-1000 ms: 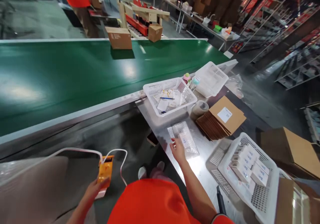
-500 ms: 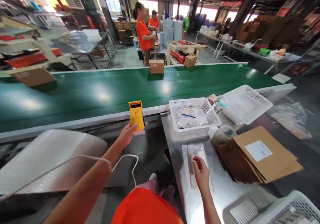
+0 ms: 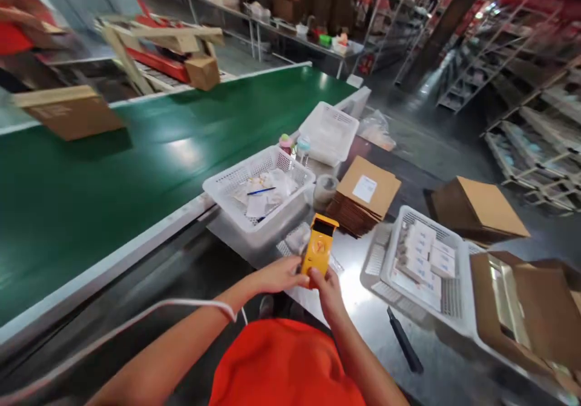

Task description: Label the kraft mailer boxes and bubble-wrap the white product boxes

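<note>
A yellow handheld device (image 3: 319,248) with a dark window at its top end is held up over the near edge of the metal table. My right hand (image 3: 327,288) grips its lower end, with the thumb on its front. Closed against its lower left side is my left hand (image 3: 285,273); some fingertips are hidden. A white cord (image 3: 181,302) crosses my left forearm. Beneath the device, partly covered by it, lies clear bubble wrap (image 3: 297,239) on the table. Close beyond are a roll of clear tape (image 3: 325,189) and a stack of brown cardboard mailers (image 3: 370,182) with a white label.
A white basket (image 3: 247,221) holds small packets and a blue pen. Another basket (image 3: 467,297) holds small white boxes. A black-handled cutter (image 3: 403,340) lies on the table. The green conveyor (image 3: 149,182) carries a carton (image 3: 72,112). A co-worker's orange sleeve (image 3: 13,37) shows far left.
My view has swung to the right. The yellow device has come from over the gap beside the table to above the bubble wrap. My right hand has left the wrap and now holds the device too.
</note>
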